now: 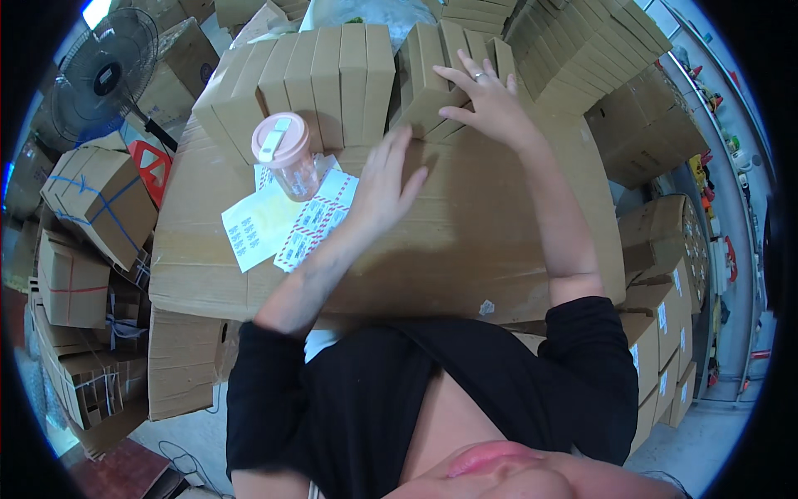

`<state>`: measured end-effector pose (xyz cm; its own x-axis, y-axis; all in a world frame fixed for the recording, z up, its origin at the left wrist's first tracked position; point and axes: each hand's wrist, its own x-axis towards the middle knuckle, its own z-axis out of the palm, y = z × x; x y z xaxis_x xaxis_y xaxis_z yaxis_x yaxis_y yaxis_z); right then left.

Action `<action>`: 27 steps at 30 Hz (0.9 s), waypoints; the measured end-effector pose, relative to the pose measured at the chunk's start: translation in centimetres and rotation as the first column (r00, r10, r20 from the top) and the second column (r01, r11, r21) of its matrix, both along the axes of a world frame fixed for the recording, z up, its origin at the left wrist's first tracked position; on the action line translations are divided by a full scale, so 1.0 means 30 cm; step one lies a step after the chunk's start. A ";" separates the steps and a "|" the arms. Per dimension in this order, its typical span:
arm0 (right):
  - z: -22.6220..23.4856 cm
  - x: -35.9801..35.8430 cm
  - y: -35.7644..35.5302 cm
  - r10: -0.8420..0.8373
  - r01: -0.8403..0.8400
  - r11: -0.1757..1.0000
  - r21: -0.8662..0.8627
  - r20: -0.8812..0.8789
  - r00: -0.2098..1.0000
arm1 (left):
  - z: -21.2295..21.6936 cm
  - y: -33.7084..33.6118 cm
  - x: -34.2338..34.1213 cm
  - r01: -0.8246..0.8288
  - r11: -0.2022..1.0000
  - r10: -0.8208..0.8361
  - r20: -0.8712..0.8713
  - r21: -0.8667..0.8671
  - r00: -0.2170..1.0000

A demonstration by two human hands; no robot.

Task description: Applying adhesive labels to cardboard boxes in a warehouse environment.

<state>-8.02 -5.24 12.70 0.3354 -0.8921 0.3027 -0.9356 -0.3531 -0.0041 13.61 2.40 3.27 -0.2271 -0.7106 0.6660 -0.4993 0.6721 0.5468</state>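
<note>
Slim brown cardboard boxes stand on edge in a row [328,87] across the far side of the table. To its right is a second, shorter group of boxes [424,79]. My right hand [490,108], with a ring on one finger, reaches over this group, its fingers spread at the boxes' near side. Whether the fingertips press on the cardboard I cannot tell. My left hand [386,183] is held out flat near the gap between the two groups, fingers stretched and holding nothing.
A pink-lidded tumbler [291,158] stands on printed label sheets [258,229] left of my left hand. Cardboard covers the table [465,249]. More boxes [582,50] stack at the far right. A fan [104,75] stands far left, and cartons [661,349] pile beside the table.
</note>
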 end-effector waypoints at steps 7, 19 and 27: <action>-0.133 -0.157 0.190 0.046 -0.015 0.973 -0.231 0.130 0.990 | -0.068 -0.166 -0.156 -0.053 0.998 0.053 0.009 0.041 0.999; -0.390 -0.445 0.329 -0.050 0.220 0.968 -0.120 0.766 0.640 | -0.095 0.134 -0.311 0.347 0.922 -0.382 0.530 0.170 0.757; -0.444 -0.575 0.569 0.075 0.023 0.993 -0.112 0.786 0.614 | 0.169 0.240 -0.197 0.474 0.762 -0.435 0.194 -0.442 0.879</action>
<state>-25.27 11.81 -0.62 -0.0531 -0.8348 0.5479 -0.5794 -0.4212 -0.6978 7.71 9.59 8.34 -0.5073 -0.1224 0.8530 -0.0961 0.9917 0.0852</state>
